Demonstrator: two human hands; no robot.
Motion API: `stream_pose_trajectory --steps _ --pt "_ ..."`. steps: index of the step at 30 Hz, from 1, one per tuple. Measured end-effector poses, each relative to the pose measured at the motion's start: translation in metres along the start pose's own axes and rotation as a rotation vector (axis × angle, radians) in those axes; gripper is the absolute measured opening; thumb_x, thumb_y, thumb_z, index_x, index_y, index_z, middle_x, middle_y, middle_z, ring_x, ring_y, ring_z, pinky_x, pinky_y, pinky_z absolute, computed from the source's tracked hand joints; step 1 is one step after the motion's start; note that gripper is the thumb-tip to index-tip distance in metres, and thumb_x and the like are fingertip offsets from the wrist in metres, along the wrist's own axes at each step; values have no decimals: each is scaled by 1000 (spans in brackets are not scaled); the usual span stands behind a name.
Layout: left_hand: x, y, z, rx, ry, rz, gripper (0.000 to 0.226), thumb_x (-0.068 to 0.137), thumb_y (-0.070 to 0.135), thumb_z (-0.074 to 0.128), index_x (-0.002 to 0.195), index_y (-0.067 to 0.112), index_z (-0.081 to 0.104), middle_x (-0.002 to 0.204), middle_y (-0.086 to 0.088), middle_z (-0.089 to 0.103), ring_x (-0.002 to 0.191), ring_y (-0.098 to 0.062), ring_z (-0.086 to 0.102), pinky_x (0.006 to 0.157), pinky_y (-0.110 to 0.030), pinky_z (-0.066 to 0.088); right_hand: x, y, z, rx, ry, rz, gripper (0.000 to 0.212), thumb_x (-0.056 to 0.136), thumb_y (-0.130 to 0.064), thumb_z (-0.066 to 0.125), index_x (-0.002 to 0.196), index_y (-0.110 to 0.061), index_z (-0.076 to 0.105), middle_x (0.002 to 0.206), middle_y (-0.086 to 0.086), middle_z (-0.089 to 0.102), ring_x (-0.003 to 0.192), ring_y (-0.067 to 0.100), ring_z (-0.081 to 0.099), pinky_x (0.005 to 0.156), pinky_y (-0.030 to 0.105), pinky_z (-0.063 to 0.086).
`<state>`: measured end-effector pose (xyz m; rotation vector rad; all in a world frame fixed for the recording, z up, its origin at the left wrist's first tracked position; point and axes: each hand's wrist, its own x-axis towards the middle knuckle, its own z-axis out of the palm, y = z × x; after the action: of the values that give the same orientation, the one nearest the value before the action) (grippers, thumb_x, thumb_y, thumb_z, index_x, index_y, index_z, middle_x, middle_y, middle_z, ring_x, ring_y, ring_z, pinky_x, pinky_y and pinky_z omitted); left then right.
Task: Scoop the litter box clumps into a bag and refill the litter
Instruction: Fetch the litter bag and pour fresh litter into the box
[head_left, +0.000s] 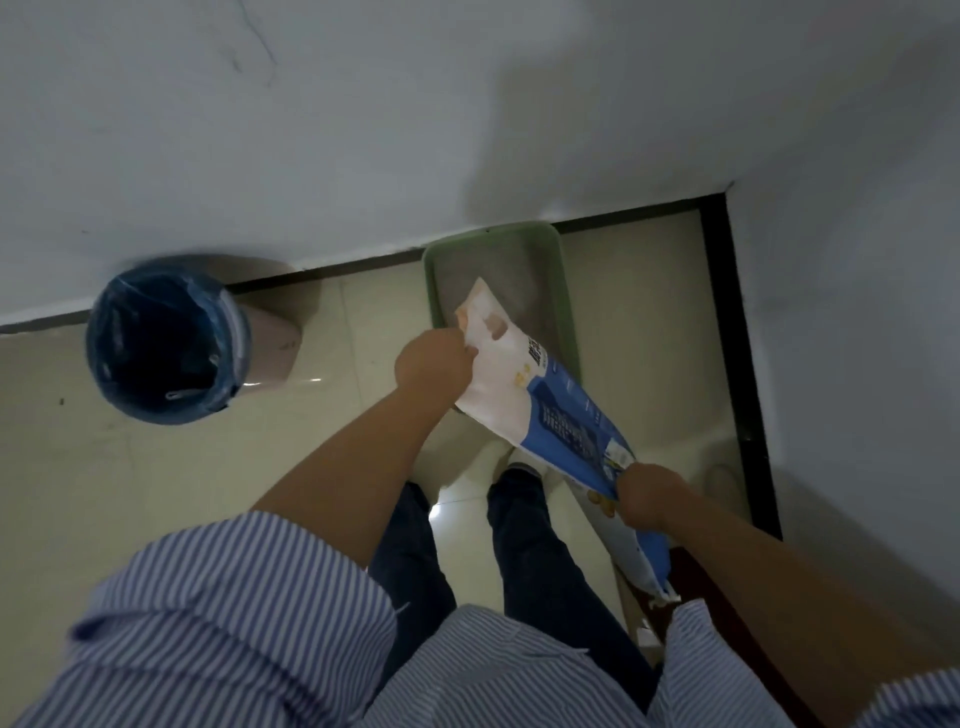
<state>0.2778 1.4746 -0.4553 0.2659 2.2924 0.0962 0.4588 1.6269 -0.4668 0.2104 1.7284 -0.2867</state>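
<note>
Nearest the camera are striped blue-and-white shirt sleeves (218, 623) and dark trouser legs (524, 551), the person standing on the pale tiled floor (156, 467). Both forearms reach forward and carry a white and blue litter bag (535, 400) slantwise between them. The right hand (647, 496) grips the bag's lower blue part, fingers curled round the edge of it, low and close to the right leg. The left hand (434, 361) is higher and farther out, its fingers closed in a pinch on the bag's white upper edge, just beside the cut-out handle. The bag therefore runs from the right hand up and leftward to the left hand, its white top end tilted down over the litter box (563, 291).

The litter box is a green tray on the floor, set against the wall in the corner, with grey litter (511, 280) showing in its far part. The bag's top end overlaps the tray's near left portion; whether anything is pouring out cannot be told through the blur.

Well apart to the left, beside the wall, stands a round bin lined with a blue bag (161, 338). Behind everything rises the white wall (363, 130) with its dark skirting.
</note>
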Motion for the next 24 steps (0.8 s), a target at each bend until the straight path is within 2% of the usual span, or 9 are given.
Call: stream_pose_trajectory --steps 3,5,7,9,11,16,19,22,24 --pt "4 11 15 61 -49 31 38 101 26 30 124 8 54 125 -12 57 114 -27 54 93 -33 43 -3 12 4 50 -31 20 33 97 -17 38 122 0 51 133 17 50 121 26 51 96 30 42" --pt "5 15 23 126 -80 47 38 101 26 29 126 8 52 125 -12 56 114 -27 54 93 -33 43 -7 18 5 81 -45 25 21 97 -14 38 96 -7 57 133 17 51 113 25 55 88 27 47" --pt "8 18 30 228 -115 70 38 101 25 28 127 8 49 122 -11 57 111 -27 56 89 -33 45 -13 20 3 122 -82 24 33 97 -9 38 65 -18 40 131 17 53 98 25 60 62 14 49" --pt "10 21 34 329 -155 75 39 101 24 28 134 8 40 120 -11 57 108 -27 57 87 -33 47 -13 26 2 147 -76 7 26 97 -6 37 77 -15 52 132 19 52 111 29 57 75 15 50" --pt "14 25 36 389 -176 77 43 100 22 30 141 8 29 121 -11 56 108 -27 57 87 -34 47 -10 33 1 123 -67 -18 25 97 -6 37 113 -1 56 134 19 50 121 29 51 96 25 43" --pt "8 42 33 500 47 210 40 96 16 37 134 7 29 132 -13 41 118 -27 44 95 -36 37 -13 32 -7 231 -109 -11 27 97 -6 38 74 -16 48 133 22 50 123 31 49 87 15 46" --pt "1 50 39 602 45 513 49 98 34 33 141 12 23 145 -8 29 135 -26 27 114 -46 13 -11 35 -11 284 -111 -5 41 96 -9 40 59 -21 27 100 23 58 119 33 52 46 1 41" --pt "-11 54 49 683 -248 766 68 92 55 34 143 11 26 146 -7 33 135 -23 28 115 -43 7 0 41 -13 297 -64 11 41 94 -9 41 57 -18 29 69 1 45 84 33 61 32 13 35" --pt "-13 56 61 737 -108 941 65 82 55 55 129 10 47 127 -9 52 117 -23 49 105 -36 31 11 43 -12 299 -67 15 39 92 -6 42 55 -16 33 60 4 41 52 20 47 38 17 35"
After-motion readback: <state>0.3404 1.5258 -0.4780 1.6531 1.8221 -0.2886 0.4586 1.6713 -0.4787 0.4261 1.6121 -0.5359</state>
